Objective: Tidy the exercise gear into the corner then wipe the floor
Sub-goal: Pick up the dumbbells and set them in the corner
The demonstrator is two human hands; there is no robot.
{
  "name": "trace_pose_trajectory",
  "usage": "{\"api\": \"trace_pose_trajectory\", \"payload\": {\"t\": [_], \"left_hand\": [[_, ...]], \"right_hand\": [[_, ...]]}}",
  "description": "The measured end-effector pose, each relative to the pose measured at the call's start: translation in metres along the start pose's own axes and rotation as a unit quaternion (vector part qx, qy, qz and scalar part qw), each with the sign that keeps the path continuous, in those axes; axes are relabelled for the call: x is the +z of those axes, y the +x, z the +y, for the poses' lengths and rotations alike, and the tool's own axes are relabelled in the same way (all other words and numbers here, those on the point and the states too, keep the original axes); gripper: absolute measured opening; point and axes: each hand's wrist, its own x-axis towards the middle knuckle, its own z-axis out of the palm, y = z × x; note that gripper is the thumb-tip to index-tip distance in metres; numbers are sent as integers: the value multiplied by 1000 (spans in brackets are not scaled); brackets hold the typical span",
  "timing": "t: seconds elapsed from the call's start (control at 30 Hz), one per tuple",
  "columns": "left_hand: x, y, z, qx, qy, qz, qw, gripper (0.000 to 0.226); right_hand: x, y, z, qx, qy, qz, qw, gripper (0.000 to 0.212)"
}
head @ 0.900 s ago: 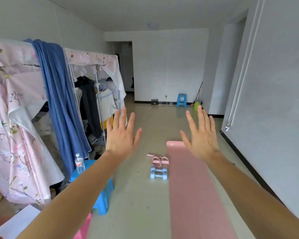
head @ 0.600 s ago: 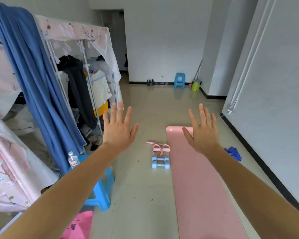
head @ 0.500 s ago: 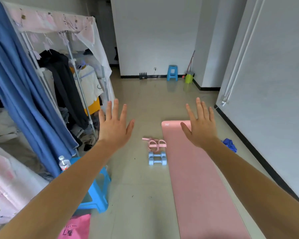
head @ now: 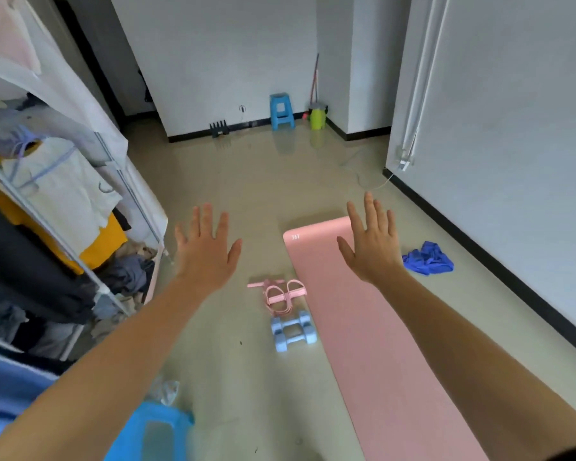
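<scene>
One pink mat (head: 356,327) lies unrolled on the floor (head: 246,194), running from 12 o'clock toward 5 o'clock. Two blue dumbbells (head: 292,331) lie side by side at the mat's 9 o'clock, just beside its left edge. One pink pull band (head: 280,294) lies at their 12 o'clock. One blue cloth (head: 428,258) lies at 3 o'clock of the mat's far end. The left grip (head: 207,257) and right grip (head: 374,247) are both wide, fingers spread, holding nothing. There are two blue stools: the far stool (head: 281,111) at 12 o'clock and the near stool (head: 153,430) at 7 o'clock.
</scene>
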Motion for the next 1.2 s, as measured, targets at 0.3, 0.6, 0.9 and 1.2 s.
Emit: {"api": "trace_pose_trajectory", "payload": {"t": [0.3, 0.6, 0.9, 1.2], "left_hand": [[109, 194, -41, 87, -25, -29, 996, 62], [316, 358, -48, 188, -92, -167, 963, 58], [569, 372, -11, 147, -217, -371, 891, 63], [895, 256, 87, 111, -251, -500, 821, 62]], "right_hand": [[81, 175, -22, 19, -31, -52, 998, 73], [265, 254, -51, 185, -5, -176, 967, 72], [486, 221, -79, 429, 207, -325, 817, 79], [825, 99, -99, 618, 336, -387, 596, 76]]}}
